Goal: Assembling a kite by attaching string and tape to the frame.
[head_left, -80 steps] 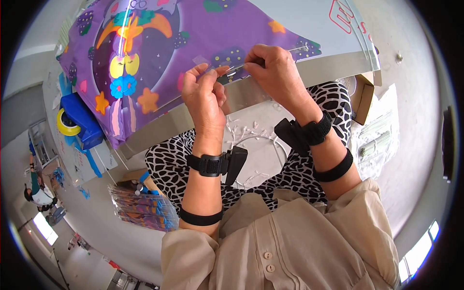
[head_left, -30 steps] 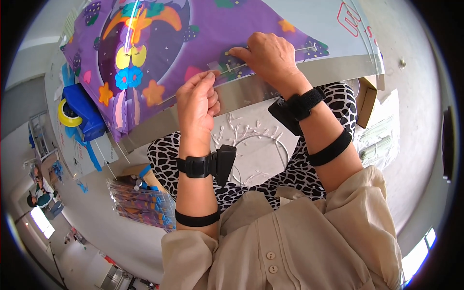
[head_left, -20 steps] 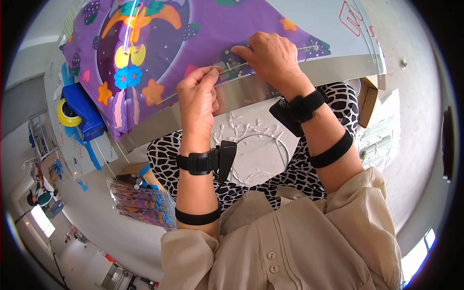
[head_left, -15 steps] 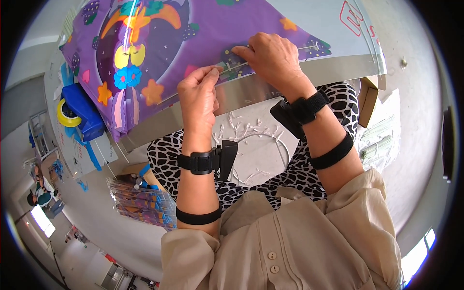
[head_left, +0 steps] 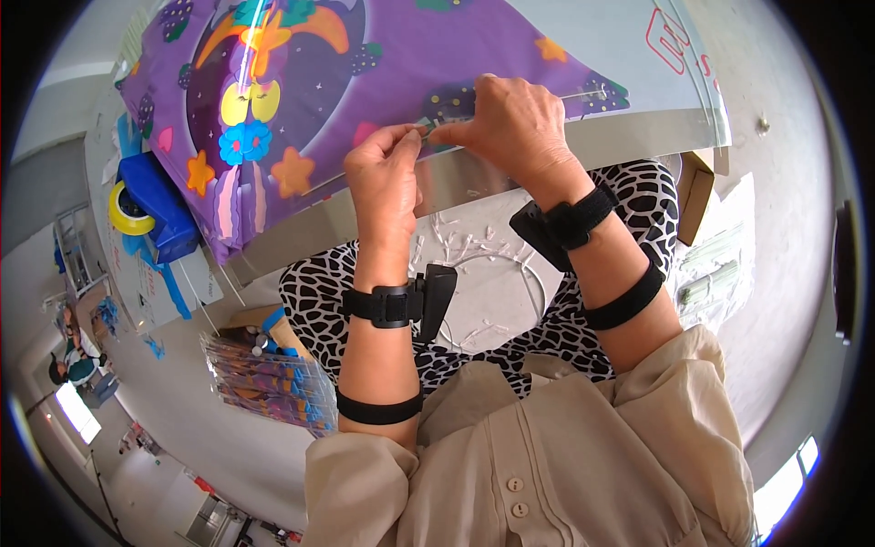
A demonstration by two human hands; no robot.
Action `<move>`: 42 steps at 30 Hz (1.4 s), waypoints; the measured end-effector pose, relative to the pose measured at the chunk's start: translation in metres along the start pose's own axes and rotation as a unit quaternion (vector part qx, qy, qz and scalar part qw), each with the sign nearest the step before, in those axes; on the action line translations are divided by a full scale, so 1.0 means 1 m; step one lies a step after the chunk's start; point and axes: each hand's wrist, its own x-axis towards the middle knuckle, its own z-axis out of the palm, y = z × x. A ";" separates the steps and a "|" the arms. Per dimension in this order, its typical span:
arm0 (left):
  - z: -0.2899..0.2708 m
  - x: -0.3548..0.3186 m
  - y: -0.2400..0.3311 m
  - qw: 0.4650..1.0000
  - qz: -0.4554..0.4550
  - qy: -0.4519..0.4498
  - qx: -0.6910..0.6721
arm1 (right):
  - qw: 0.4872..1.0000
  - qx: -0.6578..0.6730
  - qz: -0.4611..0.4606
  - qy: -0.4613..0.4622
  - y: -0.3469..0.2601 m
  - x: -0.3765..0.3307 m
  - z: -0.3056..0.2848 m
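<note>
This looks like a small workshop for packing or assembling kites. A purple kite (head_left: 365,82) lies on a metal worktable (head_left: 638,137), beside a blue tape dispenser (head_left: 146,205). A stack of packed kites (head_left: 264,383) and a cardboard box (head_left: 697,187) stand on the concrete floor (head_left: 802,228).

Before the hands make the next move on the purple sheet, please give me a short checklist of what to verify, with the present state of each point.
1. Left hand fingers pinch at the edge of the purple sheet: ok.
2. Right hand fingers meet the left at the same spot: ok.
3. What small piece is pinched between them: cannot tell.
4. Sheet rests flat on the table: ok.
5. Blue tape dispenser lies apart from both hands: ok.
</note>
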 end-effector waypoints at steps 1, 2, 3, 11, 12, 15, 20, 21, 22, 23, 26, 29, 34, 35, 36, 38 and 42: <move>0.001 0.000 0.001 1.000 0.001 0.004 0.006 | 1.000 0.000 0.000 0.000 -0.001 0.000 0.001; 0.001 -0.001 0.001 1.000 0.001 0.004 0.006 | 1.000 -0.012 -0.002 0.007 -0.001 0.000 0.004; -0.001 -0.001 0.002 1.000 -0.001 0.002 0.008 | 1.000 -0.025 -0.004 0.015 -0.001 0.000 0.005; -0.002 0.002 -0.004 0.998 0.047 0.004 0.048 | 1.000 0.000 -0.014 0.016 -0.001 0.000 0.006; -0.001 0.002 -0.005 0.998 0.050 0.009 0.046 | 1.000 0.004 -0.012 0.008 -0.002 0.000 0.005; -0.002 0.001 -0.005 0.997 0.055 0.010 0.050 | 1.000 -0.002 -0.020 0.019 -0.001 0.000 0.006; -0.005 -0.001 0.000 0.999 -0.028 -0.007 -0.019 | 0.999 -0.018 -0.020 0.017 -0.002 0.000 0.005; -0.005 -0.002 0.000 1.000 -0.020 -0.004 -0.013 | 1.000 -0.009 -0.019 0.017 -0.002 0.000 0.005; -0.004 -0.002 -0.001 1.000 -0.011 0.000 -0.007 | 1.000 -0.008 -0.019 0.017 -0.002 -0.001 0.005; -0.005 -0.001 -0.003 1.000 -0.011 0.000 -0.007 | 1.000 -0.016 -0.022 0.017 -0.003 -0.001 0.004; -0.008 0.001 -0.010 0.989 0.102 0.105 0.035 | 0.999 -0.029 -0.024 0.005 -0.007 -0.001 0.000; -0.011 -0.010 -0.007 0.826 0.407 0.089 0.381 | 0.999 -0.029 -0.019 -0.004 -0.003 -0.001 0.000; -0.015 -0.022 -0.015 0.708 0.452 0.021 0.541 | 0.999 -0.032 -0.026 0.005 -0.003 0.001 0.003; -0.016 -0.021 -0.019 0.693 0.444 0.013 0.569 | 0.999 -0.035 -0.019 0.003 -0.003 0.001 0.004; -0.016 -0.020 -0.021 0.677 0.434 0.005 0.595 | 0.999 -0.039 -0.011 0.001 -0.002 0.001 0.005; -0.016 -0.018 -0.022 0.663 0.420 0.011 0.619 | 0.999 -0.036 -0.022 0.009 0.001 0.001 0.006; -0.011 -0.017 -0.023 0.653 0.375 0.036 0.657 | 0.999 -0.011 -0.014 -0.028 0.004 -0.001 0.000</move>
